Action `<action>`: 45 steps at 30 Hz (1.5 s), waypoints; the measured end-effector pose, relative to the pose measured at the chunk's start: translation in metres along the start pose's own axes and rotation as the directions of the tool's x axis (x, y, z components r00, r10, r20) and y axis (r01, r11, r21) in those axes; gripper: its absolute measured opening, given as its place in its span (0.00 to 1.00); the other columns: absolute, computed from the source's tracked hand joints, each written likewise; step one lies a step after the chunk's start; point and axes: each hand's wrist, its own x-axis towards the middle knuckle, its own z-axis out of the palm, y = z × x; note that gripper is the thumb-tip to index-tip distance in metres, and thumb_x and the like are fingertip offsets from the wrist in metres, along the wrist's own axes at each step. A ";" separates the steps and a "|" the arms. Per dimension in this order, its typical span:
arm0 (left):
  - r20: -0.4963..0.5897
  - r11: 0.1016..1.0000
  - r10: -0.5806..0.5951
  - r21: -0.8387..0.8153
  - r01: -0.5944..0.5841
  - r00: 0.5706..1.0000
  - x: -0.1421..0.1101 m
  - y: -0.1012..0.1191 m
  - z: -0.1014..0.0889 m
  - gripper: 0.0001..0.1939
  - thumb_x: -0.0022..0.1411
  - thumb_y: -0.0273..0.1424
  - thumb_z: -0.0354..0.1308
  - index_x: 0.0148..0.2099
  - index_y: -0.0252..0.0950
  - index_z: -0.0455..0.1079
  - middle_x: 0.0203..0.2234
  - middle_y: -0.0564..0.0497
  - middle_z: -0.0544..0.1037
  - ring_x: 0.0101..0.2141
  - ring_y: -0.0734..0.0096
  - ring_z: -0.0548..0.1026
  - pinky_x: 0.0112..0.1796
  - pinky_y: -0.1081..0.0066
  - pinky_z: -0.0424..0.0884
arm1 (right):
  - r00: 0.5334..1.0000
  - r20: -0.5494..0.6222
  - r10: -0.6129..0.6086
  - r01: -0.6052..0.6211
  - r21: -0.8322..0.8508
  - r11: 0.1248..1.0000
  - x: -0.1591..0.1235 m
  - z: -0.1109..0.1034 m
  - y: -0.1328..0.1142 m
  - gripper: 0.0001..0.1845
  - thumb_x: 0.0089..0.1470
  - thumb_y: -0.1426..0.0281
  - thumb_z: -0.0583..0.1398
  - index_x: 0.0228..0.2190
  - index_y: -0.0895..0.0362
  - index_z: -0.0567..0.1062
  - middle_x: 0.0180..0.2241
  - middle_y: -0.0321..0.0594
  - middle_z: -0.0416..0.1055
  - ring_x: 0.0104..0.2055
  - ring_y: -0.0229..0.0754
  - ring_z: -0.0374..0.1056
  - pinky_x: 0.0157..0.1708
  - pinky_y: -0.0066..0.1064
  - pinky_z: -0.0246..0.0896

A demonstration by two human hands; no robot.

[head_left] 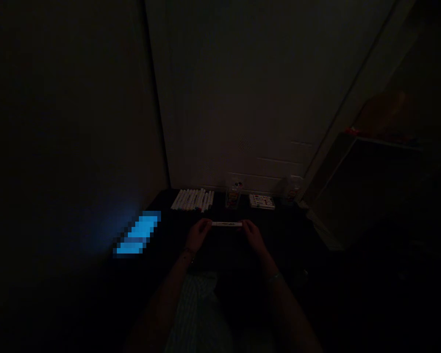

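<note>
A white marker pen [227,224] is held level between my two hands above the dark table. My left hand [199,234] pinches its left end, and my right hand [253,235] pinches its right end. Behind the left hand, several white marker pens [193,200] lie side by side in a row. Past the held marker stands a clear plastic pack [233,196] with a printed label. To its right lies a flat white pack [261,201] with small printed marks. Dim light hides the finer details of the fingers.
A glowing blue, pixelated screen [138,234] is at the table's left side. Another clear container [293,190] stands at the back right. The wall [235,98] rises directly behind the table [224,250]. A large dark box-like object [371,191] is on the right.
</note>
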 end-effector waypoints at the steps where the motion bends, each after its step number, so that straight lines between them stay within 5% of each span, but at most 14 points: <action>1: 0.001 1.000 -0.004 -0.001 0.004 1.000 0.000 0.001 0.000 0.17 0.52 0.42 0.50 0.37 0.36 0.68 0.29 0.52 0.74 0.32 0.71 0.71 0.35 0.73 0.65 | 1.000 0.003 0.005 -0.005 0.006 1.000 0.000 0.000 0.000 0.19 0.53 0.57 0.47 0.34 0.56 0.70 0.29 0.36 0.69 0.32 0.38 0.64 0.34 0.26 0.57; 45: 0.005 1.000 -0.025 0.005 0.025 1.000 -0.002 0.007 -0.001 0.18 0.51 0.44 0.50 0.36 0.36 0.68 0.26 0.52 0.74 0.30 0.70 0.71 0.34 0.72 0.65 | 1.000 -0.014 0.012 -0.012 0.013 1.000 0.001 0.001 -0.002 0.19 0.53 0.56 0.48 0.34 0.55 0.71 0.29 0.37 0.69 0.33 0.38 0.63 0.35 0.27 0.56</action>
